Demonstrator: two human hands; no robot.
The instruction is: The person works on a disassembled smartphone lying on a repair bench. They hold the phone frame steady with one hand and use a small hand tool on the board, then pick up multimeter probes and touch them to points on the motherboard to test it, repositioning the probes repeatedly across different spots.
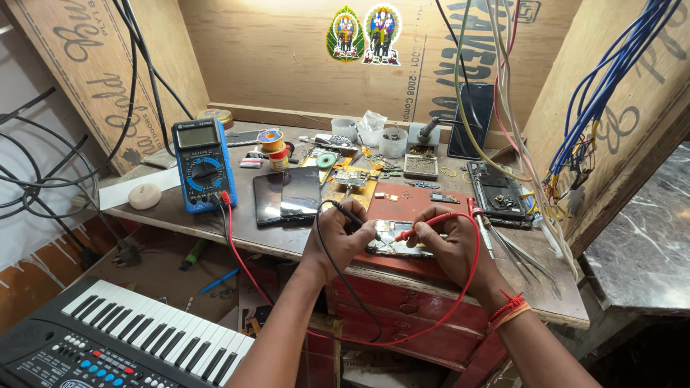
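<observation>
Probing stage, by the look of it: opened phone lying flat at the near edge of the workbench, circuit board exposed, both probe tips down on it. Left hand closed around the black probe, tip angled onto the board's left part. Right hand closed around the red probe, tip just beside the black one. Black and red leads looping down in front of the bench and back up to the blue multimeter, standing well apart to the left, dial set, display too small to read. Tweezers just right of the hands; loose boards and a dark phone screen behind. Next move, as a judgement: steady tips, small contacts, no slipping onto neighbouring pads, then a look across at the meter.
</observation>
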